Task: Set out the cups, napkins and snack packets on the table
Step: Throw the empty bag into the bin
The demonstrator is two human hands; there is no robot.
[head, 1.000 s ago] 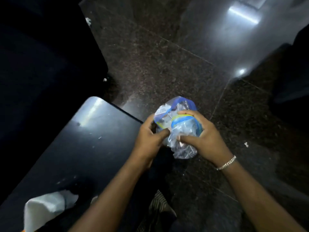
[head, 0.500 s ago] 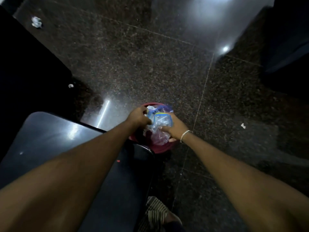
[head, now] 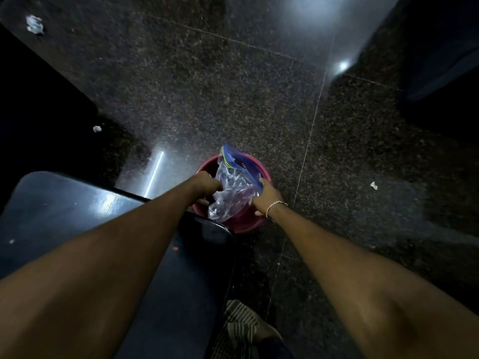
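Between both hands, over a red bucket (head: 247,224) on the floor, hangs a clear plastic packet (head: 234,189). The left hand (head: 207,183) pinches its near edge; the right hand (head: 267,196) cups its far side. It looks light, limp and crinkly, best gripped at the blue sealed top. Left of the arms lies the dark table (head: 64,211); polished granite floor (head: 233,94) spreads beyond.

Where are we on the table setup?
Done: nothing visibly set out; the dark table shows no cups, napkins or packets in view. In hand: left hand and right hand both grip a crumpled plastic bag over a red bin. Left: apparently all items.
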